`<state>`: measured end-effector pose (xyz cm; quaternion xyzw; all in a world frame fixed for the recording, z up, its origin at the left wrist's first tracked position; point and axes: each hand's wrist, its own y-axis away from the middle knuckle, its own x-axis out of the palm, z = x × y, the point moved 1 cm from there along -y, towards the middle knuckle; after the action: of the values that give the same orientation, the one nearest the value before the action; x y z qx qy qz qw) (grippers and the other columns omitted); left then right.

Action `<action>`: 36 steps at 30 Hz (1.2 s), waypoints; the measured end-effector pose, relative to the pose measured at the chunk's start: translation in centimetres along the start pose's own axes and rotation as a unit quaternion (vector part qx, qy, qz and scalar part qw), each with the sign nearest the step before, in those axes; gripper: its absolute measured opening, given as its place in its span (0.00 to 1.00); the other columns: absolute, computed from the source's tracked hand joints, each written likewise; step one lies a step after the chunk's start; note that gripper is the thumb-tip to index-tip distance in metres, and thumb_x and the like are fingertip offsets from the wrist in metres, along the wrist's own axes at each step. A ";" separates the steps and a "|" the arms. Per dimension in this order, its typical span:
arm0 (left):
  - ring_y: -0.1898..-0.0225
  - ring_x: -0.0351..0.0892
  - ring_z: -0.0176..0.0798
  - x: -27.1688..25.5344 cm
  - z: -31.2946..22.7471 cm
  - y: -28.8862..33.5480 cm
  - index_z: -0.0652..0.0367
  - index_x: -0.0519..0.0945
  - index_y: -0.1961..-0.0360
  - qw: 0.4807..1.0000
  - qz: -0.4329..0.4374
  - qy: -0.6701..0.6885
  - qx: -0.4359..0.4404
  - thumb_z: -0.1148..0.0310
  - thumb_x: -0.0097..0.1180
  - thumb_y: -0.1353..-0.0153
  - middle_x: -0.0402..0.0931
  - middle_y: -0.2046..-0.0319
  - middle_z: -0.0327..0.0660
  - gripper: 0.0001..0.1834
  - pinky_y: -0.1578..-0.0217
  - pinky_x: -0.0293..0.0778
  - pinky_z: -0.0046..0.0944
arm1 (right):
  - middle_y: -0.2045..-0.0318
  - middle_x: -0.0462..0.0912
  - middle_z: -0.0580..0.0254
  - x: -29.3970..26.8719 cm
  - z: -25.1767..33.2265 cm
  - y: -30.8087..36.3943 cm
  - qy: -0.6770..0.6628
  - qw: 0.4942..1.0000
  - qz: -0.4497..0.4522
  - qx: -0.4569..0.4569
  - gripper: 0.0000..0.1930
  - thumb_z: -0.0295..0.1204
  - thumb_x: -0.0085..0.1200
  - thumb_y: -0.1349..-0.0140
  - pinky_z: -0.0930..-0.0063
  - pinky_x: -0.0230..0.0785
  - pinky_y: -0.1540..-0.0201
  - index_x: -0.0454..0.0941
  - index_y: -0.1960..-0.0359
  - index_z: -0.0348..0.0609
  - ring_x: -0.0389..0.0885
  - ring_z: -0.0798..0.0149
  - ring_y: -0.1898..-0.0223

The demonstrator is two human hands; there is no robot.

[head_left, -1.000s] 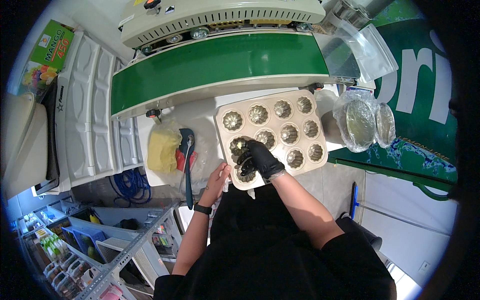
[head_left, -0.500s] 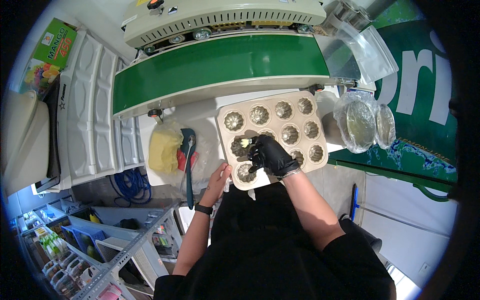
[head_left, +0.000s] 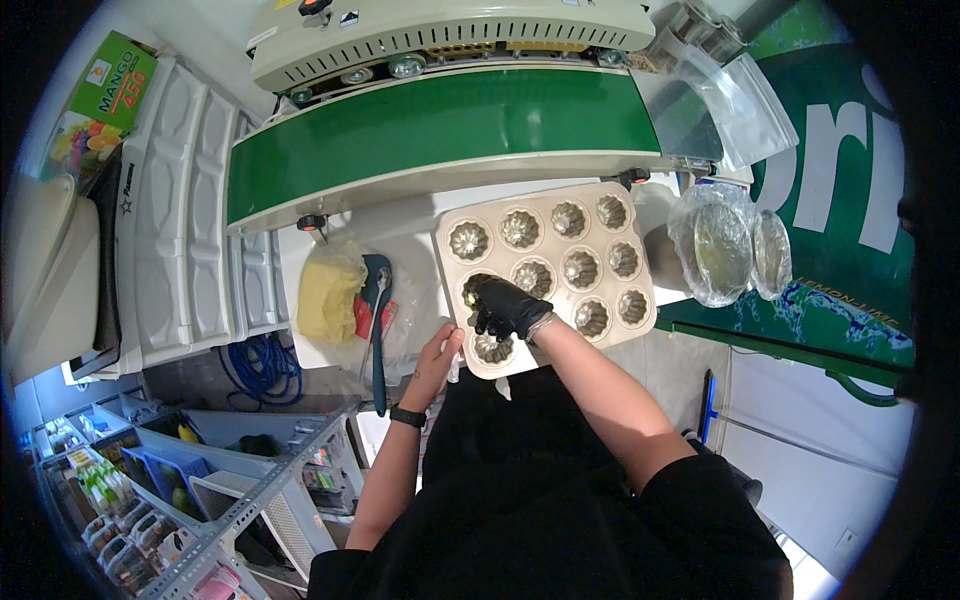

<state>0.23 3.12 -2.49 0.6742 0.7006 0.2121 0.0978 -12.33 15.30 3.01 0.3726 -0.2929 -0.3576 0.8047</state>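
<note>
A beige fluted cake pan (head_left: 545, 232) with several flower-shaped cups lies tilted toward me at the front of the table. My right hand (head_left: 508, 305), in a black glove, reaches into a left-column cup. Its fingers are closed on a small pale-yellow piece of butter (head_left: 470, 297), mostly hidden by the glove. My bare left hand (head_left: 436, 360), with a dark wristband, is closed at the pan's near left corner; its fingertips are partly hidden. Left of the pan sits a yellow block of butter (head_left: 328, 298) on plastic wrap. Beside it lie a dark spatula (head_left: 377, 365) and a metal spoon (head_left: 381, 285).
A machine with a green conveyor belt (head_left: 440, 125) spans the far side, behind the pan. Plastic-wrapped round containers (head_left: 720, 245) stand at the right. White stacked bins (head_left: 165, 220) rise at the left; a coiled blue hose (head_left: 262, 372) lies on the floor.
My right hand has moved left and slightly down, carrying the butter deeper into the cup and uncovering a middle cup. The left hand stays at the pan's corner.
</note>
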 end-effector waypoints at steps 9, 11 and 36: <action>0.76 0.59 0.19 0.0 -0.3 0.4 0.56 0.68 0.68 0.999 -0.016 -0.034 -0.013 0.62 0.40 0.42 0.61 0.77 0.27 0.10 0.78 0.59 0.20 | 0.87 0.70 0.59 -0.6 1.8 4.1 -0.033 0.998 -0.041 -0.044 0.17 0.40 0.32 0.43 0.76 0.59 0.91 0.67 0.59 0.47 0.66 0.68 0.92; 0.76 0.59 0.19 0.1 -0.1 0.1 0.56 0.68 0.67 1.000 -0.011 -0.026 -0.007 0.63 0.40 0.42 0.61 0.77 0.27 0.09 0.78 0.59 0.20 | 0.86 0.71 0.56 -0.6 1.3 3.5 -0.005 0.999 -0.032 -0.037 0.17 0.42 0.31 0.43 0.75 0.60 0.91 0.67 0.62 0.44 0.67 0.66 0.91; 0.67 0.59 0.23 0.4 -0.3 0.0 0.62 0.68 0.66 0.999 -0.018 -0.043 0.028 0.65 0.40 0.41 0.64 0.72 0.30 0.11 0.64 0.58 0.22 | 0.83 0.72 0.57 0.3 -1.2 0.5 -0.159 0.980 -0.084 -0.084 0.17 0.41 0.32 0.44 0.69 0.65 0.88 0.68 0.67 0.42 0.71 0.63 0.87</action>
<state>0.10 3.49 -2.17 0.6723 0.7137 0.1614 0.1124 -11.14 15.79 2.78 0.2650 -0.3536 -0.5020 0.7434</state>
